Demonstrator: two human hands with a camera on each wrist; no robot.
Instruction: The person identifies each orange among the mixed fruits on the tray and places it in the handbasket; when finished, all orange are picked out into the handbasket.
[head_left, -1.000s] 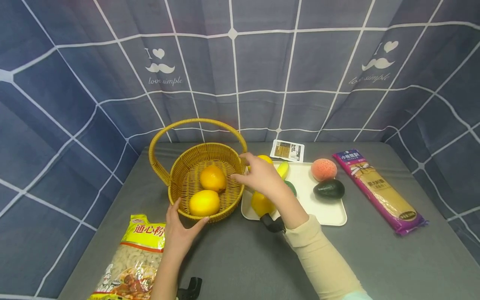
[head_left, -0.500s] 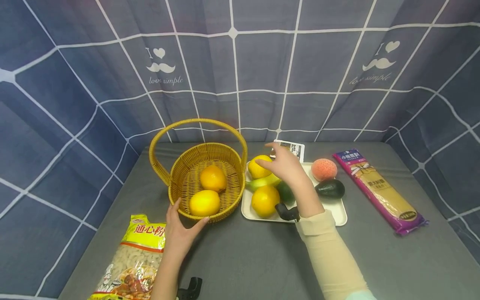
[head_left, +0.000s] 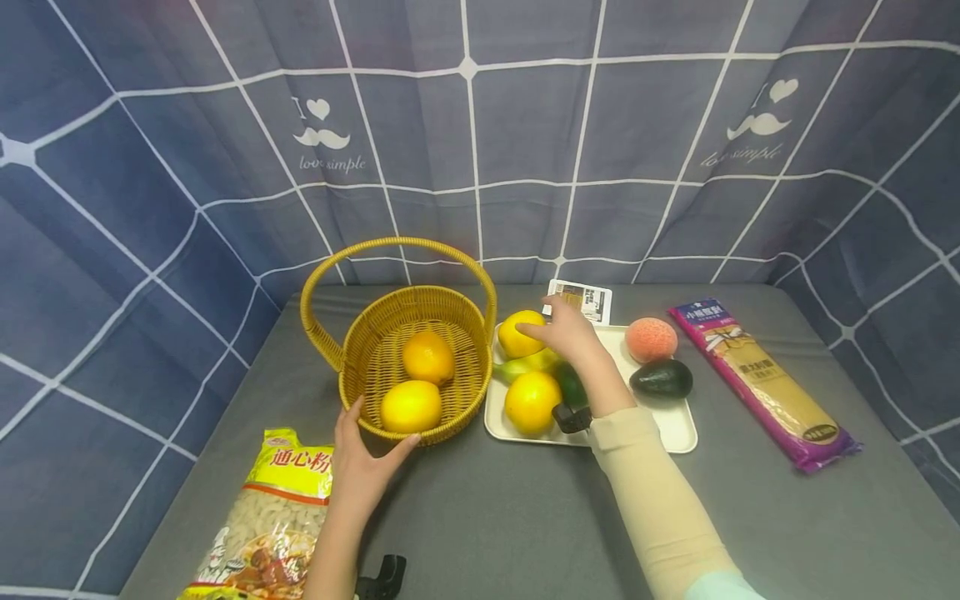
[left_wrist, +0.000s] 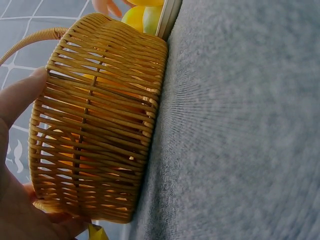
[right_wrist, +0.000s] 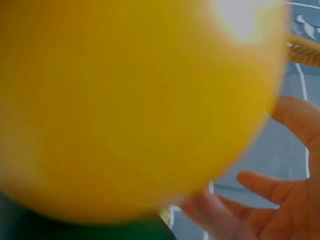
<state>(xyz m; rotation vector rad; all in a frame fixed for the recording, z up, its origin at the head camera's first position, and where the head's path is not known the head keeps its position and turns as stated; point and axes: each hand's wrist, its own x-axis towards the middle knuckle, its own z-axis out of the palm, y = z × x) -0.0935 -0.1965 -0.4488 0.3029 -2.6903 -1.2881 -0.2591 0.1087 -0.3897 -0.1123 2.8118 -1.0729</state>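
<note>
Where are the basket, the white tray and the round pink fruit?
Basket [left_wrist: 105, 116], left wrist view, middle of the woven side.
White tray [head_left: 677, 422], head view, bare near right corner.
Pink fruit [head_left: 651, 340], head view, its middle.

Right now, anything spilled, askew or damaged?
Nothing stands out: the basket stands upright with an orange and lemon inside; macaroni bag and spaghetti pack show no visible tear or spill.

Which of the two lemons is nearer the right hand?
The rear lemon, at the back-left corner of the white tray, close beside the right hand; the front lemon lies in the basket, farther off.
</note>
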